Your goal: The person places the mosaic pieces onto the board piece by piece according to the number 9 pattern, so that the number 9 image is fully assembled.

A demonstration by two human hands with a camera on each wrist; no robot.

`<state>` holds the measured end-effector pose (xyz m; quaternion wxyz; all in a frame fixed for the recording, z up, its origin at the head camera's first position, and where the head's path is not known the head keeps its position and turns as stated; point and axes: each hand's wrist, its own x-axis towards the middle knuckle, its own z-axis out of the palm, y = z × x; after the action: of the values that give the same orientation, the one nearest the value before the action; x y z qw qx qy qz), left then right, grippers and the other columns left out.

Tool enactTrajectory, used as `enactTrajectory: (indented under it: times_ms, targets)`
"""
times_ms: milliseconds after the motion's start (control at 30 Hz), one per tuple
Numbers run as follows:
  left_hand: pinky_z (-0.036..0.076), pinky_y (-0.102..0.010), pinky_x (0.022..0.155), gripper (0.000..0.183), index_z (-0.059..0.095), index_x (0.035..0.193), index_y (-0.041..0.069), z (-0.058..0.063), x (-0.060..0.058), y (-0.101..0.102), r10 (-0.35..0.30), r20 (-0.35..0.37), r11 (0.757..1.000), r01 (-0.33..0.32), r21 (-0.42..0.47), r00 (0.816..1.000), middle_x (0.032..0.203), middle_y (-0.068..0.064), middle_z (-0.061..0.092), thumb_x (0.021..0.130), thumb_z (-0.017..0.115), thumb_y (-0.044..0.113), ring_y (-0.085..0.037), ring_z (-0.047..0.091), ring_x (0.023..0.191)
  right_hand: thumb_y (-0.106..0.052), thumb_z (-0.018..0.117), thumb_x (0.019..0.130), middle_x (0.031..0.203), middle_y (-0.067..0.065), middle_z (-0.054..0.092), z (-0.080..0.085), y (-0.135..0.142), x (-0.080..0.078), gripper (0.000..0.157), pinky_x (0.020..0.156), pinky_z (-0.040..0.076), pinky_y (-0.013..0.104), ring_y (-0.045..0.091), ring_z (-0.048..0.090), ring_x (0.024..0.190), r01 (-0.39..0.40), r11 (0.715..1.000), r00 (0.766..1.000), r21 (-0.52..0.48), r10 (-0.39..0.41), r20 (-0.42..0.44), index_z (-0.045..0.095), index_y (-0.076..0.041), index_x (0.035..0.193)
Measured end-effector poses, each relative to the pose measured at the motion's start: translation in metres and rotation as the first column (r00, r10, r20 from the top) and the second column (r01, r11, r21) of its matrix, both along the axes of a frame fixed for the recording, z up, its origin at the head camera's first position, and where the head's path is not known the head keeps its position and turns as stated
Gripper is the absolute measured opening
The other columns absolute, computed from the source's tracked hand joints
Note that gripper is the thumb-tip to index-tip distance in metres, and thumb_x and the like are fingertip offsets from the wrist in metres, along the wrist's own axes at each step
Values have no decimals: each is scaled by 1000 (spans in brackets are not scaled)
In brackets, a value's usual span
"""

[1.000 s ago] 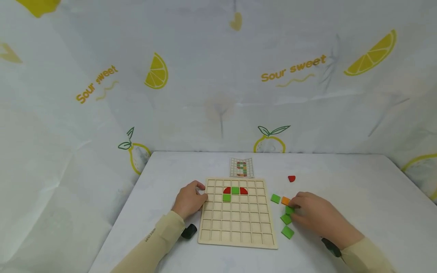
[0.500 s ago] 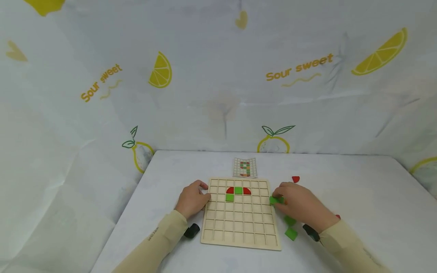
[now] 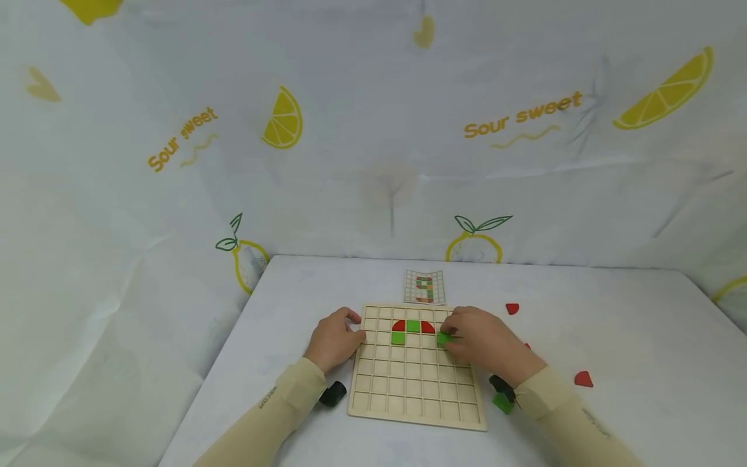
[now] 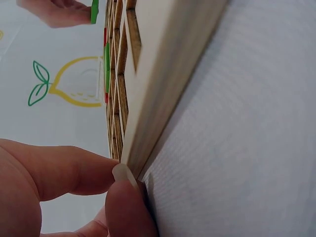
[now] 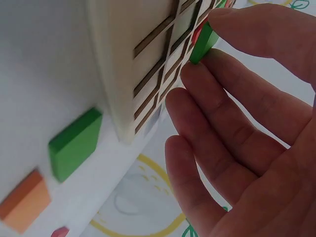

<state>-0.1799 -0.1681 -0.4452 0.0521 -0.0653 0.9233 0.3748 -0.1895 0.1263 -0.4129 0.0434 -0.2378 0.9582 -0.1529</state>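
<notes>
A white table (image 3: 630, 311) carries a wooden board (image 3: 397, 405) divided into shallow square cells. The right hand (image 3: 487, 340) reaches in over the board's right side, its thumb and fingertips pinching a green tile (image 3: 443, 339); the other fingers lie loosely bent. At the opposite edge, the left hand (image 3: 334, 340) holds the board's rim between thumb and forefinger, well apart from the tile. A small pattern card (image 3: 424, 287) lies just beyond the board's far edge.

The relation that counts is sideways: the bare cell on the near side of the right red piece (image 3: 428, 327) lies just left of the held tile, and the right hand is much the nearer. The tile, square and so without a long axis, seems in the left wrist view to stand clear of the board, though the fingers hide which cell is beneath.

Four cells are filled: left red piece (image 3: 399, 325), middle green square (image 3: 413, 326) and right red piece in a row, and lower green square (image 3: 398, 338) on the near side of the left red one.
</notes>
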Motion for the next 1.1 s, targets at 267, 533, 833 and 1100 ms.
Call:
enactTrajectory:
  times_ms: [267,533,833,1100]
  targets:
    - [45,-32,65,27,70,120,11,1,-1,2,4,-4,1000,-4,-8,1000,85,-4,65,95,74,21,-19,59,73,-19,85,91,97,-8,70,-2,-17,-3,14,89,59,37,10,62,90,-8,1000,1000,4,8,-2,83,-15,104]
    - [45,-32,65,26,70,119,12,1,-1,2,4,1,1000,-4,-16,1000,85,-3,65,95,74,21,-18,59,72,-16,85,91,96,-7,71,-5,-23,-4,13,82,57,32,8,57,84,-25,1000,1000,-3,25,-8,84,-14,104]
    - [44,-31,64,27,70,119,11,3,0,1,-2,-7,1000,2,-15,1000,83,-3,65,94,74,20,-18,58,72,-14,84,90,97,-5,72,-8,-23,-4,14,82,58,33,8,59,85,-52,998,997,18,53,-52,84,-12,104]
    - [45,-31,64,26,70,118,12,2,-1,0,3,-5,1000,-3,-15,1000,82,-3,65,94,73,20,-18,59,70,-14,84,90,96,-4,71,-9,-24,-5,15,82,58,34,9,58,85,-67,997,996,32,69,-64,83,-12,105]
